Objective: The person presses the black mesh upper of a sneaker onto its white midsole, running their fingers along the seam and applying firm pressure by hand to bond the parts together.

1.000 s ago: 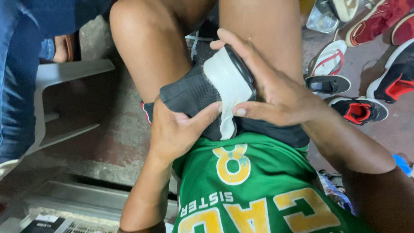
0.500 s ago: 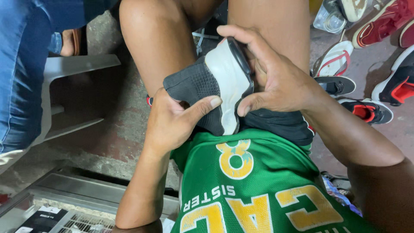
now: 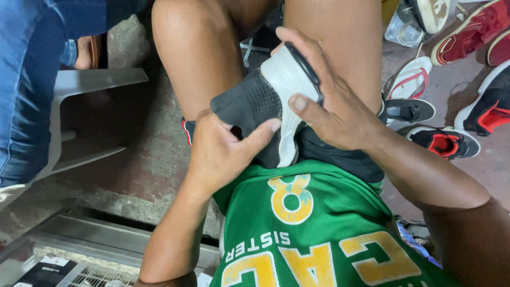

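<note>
Both hands are closed on one shoe (image 3: 268, 109), held in the lap between the bare knees; the left hand (image 3: 226, 151) is cupped under the dark mesh upper, its thumb laid across towards the white sole; the right hand (image 3: 332, 106) is wrapped over the sole from the far side, fingers curled on its edge, thumb pressed on the white face. The shoe's long axis runs from the lap up and away, tilted rightwards, sole turned to the right; the right hand lies nearer the sole, the left nearer the upper. Other shoes (image 3: 443, 143) and a sandal (image 3: 411, 79) lie on the floor (image 3: 494, 170) at right; a white plastic chair (image 3: 87, 85) stands at left, beside a person's jeans (image 3: 26, 95).
</note>
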